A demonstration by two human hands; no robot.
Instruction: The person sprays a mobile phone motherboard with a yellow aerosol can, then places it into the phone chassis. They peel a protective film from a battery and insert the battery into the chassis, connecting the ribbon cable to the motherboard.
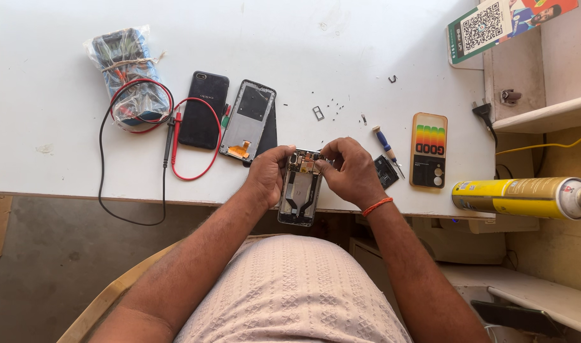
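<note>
White table edge [176, 190] carries the opened phone [299, 190], half overhanging. Left hand [268, 174] grips its side; right hand [349, 171] pinches at its top end. Better slid fully onto the table, near the screwdriver [387, 145].

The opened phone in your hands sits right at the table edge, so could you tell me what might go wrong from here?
1. The opened phone overhangs the white table edge; if the left hand or right hand slips, it could fall to the floor.
2. The tiny loose screws lie scattered and uncontained, so a sleeve or tool could easily sweep them away.
3. The yellow spray can lies on its side near the ledge and might roll.
</note>
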